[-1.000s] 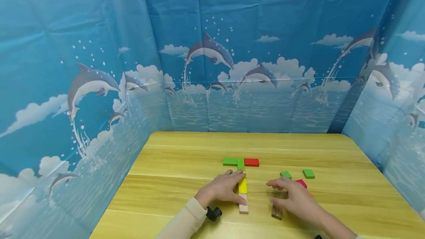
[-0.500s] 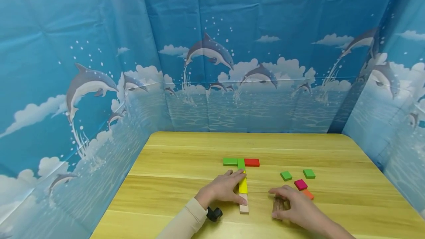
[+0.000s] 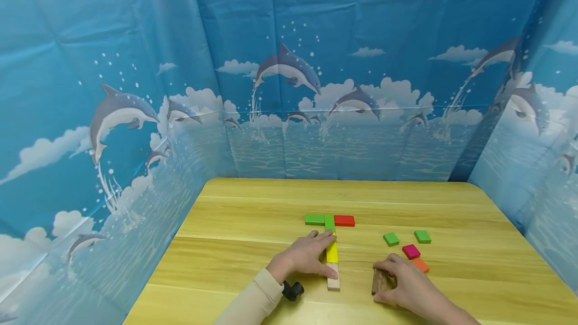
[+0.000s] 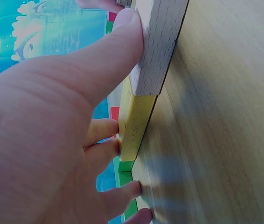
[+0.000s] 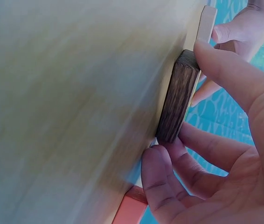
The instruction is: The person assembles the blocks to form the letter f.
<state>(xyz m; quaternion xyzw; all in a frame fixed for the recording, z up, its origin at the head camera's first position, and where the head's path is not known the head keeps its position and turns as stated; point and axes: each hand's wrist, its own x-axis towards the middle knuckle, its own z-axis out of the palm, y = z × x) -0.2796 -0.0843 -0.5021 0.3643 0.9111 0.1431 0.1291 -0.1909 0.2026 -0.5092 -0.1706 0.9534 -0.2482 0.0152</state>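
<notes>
My left hand (image 3: 303,256) rests on a column of flat wooden blocks, its fingers spread. The thumb touches a pale wood block (image 4: 157,46), while other fingertips touch a yellow block (image 3: 332,254). Beyond these, a green block (image 3: 329,221) heads the column, with another green block (image 3: 314,219) on its left and a red block (image 3: 344,221) on its right, in a T. To the right, my right hand (image 3: 404,281) pinches a dark brown wooden block (image 5: 177,100) lengthwise, thumb at one end and fingertips at the other. The block is at the table surface.
Beyond the right hand lie two small green squares (image 3: 422,236), a magenta square (image 3: 411,251) and an orange block (image 3: 420,265). A black object (image 3: 293,291) is at the left wrist. A blue dolphin-print curtain (image 3: 316,64) borders the wooden table (image 3: 235,265).
My right hand has moved slightly right and down and closed its thumb and fingers on the dark brown block, uncovering the magenta and orange blocks. The left hand stays in place.
</notes>
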